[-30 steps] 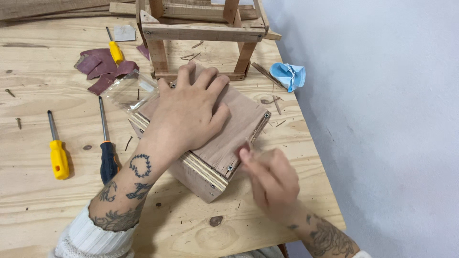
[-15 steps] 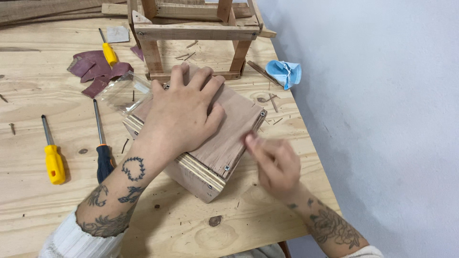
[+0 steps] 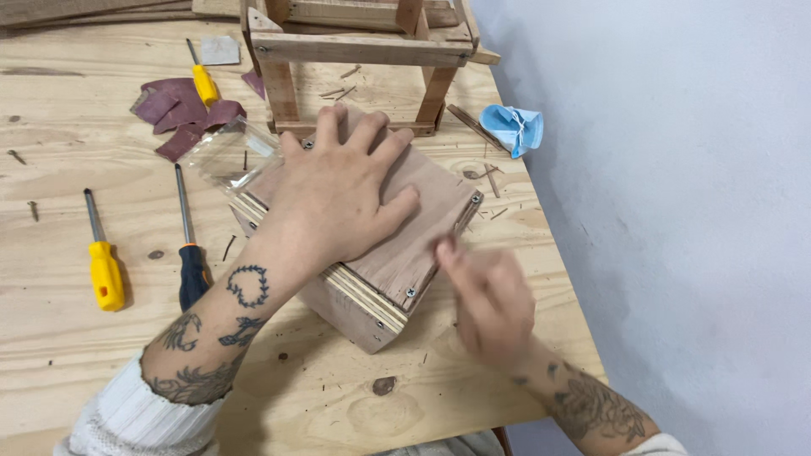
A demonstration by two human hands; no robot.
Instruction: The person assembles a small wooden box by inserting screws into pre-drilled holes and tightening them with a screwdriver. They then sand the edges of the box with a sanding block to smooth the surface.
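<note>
One plywood box point(image 3: 397, 253) lies on the wooden workbench point(image 3: 76, 363), its flat brown panel facing up with small screws at the corners. The left hand point(image 3: 342, 198) lies flat on that panel, fingers spread and pressing down. The right hand point(image 3: 486, 300) sits just beside the box's right edge, blurred; its fingertips are drawn together at the panel's rim, but whether they pinch anything cannot be told.

Left of the box lie three screwdrivers: one with a yellow handle point(image 3: 106, 270), one with a black-and-blue handle point(image 3: 193, 272) just beside it, and a second yellow one point(image 3: 204, 83) farther back. Several maroon sandpaper scraps point(image 3: 182, 114) lie behind the box to the left, and one clear plastic container point(image 3: 230, 154) touches the box's back left corner; a small dark piece shows inside, too small to identify. One open wooden frame point(image 3: 363, 51) stands directly behind the box. One crumpled blue face mask point(image 3: 513, 127) lies to the box's back right.
</note>
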